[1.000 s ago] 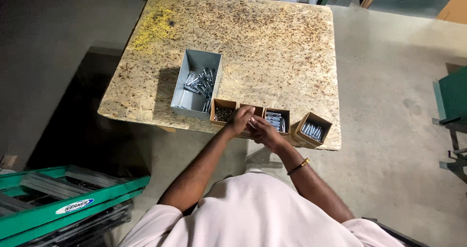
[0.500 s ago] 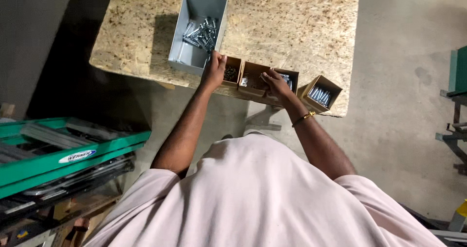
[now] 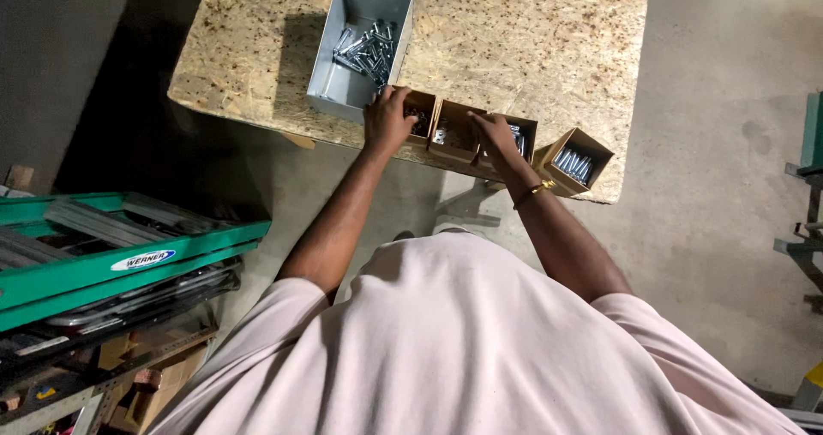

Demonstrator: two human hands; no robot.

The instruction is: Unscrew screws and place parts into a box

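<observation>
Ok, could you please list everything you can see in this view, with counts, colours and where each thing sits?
table: one, speckled tan top, upper middle
bin: one, grey metal, on the table's left part
bolts: a pile, silver, inside the bin
cardboard boxes: four, brown, along the table's near edge
ladder: one, green, lying at left
floor: grey concrete, right
bracelet: one, gold, on the right wrist
shirt: pale pink, bottom
left hand: at the leftmost box
right hand: over the middle boxes

The single head camera looks steeply down, from well above, onto the table [image 3: 531, 32].
</observation>
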